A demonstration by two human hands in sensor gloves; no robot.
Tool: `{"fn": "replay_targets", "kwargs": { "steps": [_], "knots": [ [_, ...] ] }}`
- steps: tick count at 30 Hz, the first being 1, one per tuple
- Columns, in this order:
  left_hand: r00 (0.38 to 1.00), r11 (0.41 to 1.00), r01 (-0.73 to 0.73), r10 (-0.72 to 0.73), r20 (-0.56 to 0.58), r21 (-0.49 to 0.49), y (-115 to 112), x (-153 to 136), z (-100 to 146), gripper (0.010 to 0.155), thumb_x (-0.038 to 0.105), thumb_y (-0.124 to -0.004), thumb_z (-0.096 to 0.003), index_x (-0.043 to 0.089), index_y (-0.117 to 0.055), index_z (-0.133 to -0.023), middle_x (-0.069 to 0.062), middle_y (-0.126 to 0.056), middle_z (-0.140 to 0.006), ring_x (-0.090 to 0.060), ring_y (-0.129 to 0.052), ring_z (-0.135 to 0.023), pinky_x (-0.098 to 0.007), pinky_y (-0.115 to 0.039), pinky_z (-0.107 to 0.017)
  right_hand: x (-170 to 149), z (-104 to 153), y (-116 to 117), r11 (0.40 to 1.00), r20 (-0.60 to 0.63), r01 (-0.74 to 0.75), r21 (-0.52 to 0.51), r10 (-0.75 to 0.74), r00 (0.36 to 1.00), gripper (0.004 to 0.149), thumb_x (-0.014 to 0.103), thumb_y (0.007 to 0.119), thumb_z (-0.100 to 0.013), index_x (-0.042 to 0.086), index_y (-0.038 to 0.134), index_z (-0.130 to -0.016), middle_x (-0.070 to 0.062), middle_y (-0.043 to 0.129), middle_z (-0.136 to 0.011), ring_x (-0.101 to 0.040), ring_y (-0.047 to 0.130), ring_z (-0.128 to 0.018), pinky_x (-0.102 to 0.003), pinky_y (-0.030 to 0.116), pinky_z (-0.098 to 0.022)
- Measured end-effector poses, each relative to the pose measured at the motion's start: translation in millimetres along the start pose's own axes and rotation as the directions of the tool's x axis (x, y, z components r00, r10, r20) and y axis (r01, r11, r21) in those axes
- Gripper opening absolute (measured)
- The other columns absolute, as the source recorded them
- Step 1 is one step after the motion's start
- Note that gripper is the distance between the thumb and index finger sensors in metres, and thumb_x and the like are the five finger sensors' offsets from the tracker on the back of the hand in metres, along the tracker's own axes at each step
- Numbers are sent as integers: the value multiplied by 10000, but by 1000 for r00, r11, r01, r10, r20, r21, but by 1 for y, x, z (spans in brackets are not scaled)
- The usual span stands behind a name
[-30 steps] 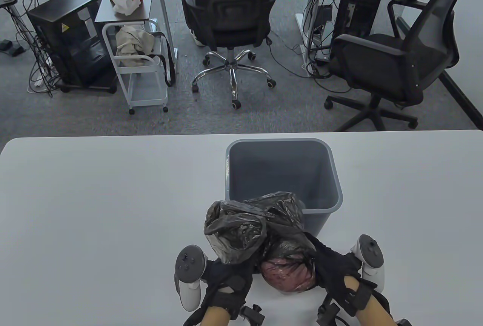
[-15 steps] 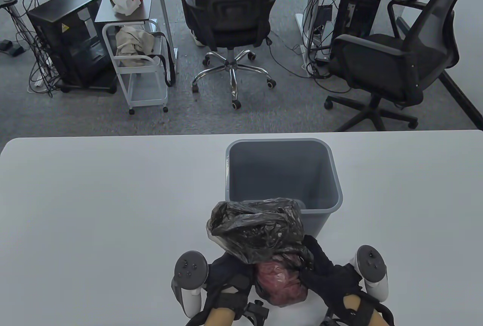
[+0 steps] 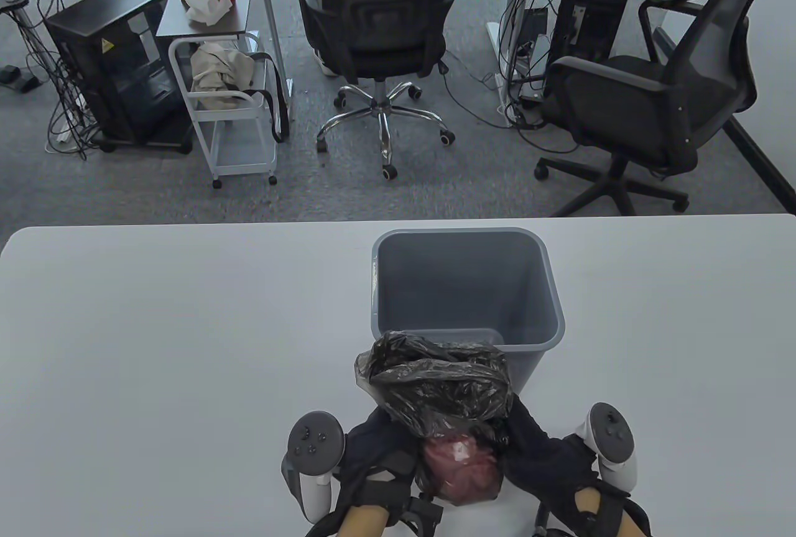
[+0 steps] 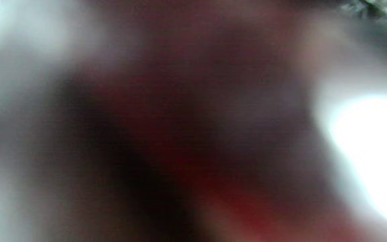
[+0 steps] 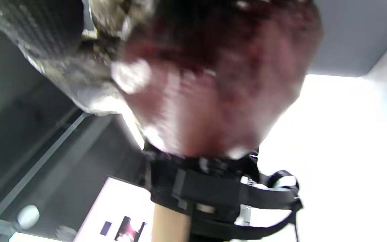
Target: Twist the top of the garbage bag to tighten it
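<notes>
Near the tabletop's (image 3: 155,325) front edge, both hands (left hand (image 3: 373,465), right hand (image 3: 547,456)) gripped the garbage bag (image 3: 444,403) mid-twist, likely needing another turn.

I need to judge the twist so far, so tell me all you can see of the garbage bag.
The garbage bag is thin, crinkled black plastic, see-through enough to show a reddish bundle low inside. Its loose top bunches up near the grey bin. The left hand and right hand hold it from either side, above the table.
</notes>
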State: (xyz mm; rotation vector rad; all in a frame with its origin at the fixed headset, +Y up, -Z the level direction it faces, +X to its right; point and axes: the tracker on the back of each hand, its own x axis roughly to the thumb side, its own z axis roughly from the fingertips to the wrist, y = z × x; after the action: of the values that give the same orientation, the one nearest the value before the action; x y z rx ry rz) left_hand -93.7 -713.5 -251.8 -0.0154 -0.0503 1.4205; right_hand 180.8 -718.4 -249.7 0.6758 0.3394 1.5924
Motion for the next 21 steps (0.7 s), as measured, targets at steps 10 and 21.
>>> {"fn": "replay_targets", "kwargs": {
  "steps": [10, 21],
  "knots": [
    [995, 985, 6, 12, 101, -173, -10, 9, -2, 558, 505, -720, -512, 230, -815, -988, -133, -899, -884, -317, -1046, -569, -425, -927, -262, -19, 8, -17, 957, -93, 127, -260, -155, 983, 790, 581, 623, -486, 0, 437, -989, -343, 675, -858, -487, 1008, -436, -527, 898, -245],
    [994, 990, 56, -42, 106, -132, -3, 7, -2, 571, 548, -694, -511, 275, -788, -1004, -98, -878, -900, -295, -1028, -570, -431, -906, -285, -8, 1, -2, 998, -66, 13, -65, -17, 998, 998, 670, 721, -442, 37, 181, -994, -336, 432, -964, -540, 843, -678, -631, 761, -452]
  ]
}}
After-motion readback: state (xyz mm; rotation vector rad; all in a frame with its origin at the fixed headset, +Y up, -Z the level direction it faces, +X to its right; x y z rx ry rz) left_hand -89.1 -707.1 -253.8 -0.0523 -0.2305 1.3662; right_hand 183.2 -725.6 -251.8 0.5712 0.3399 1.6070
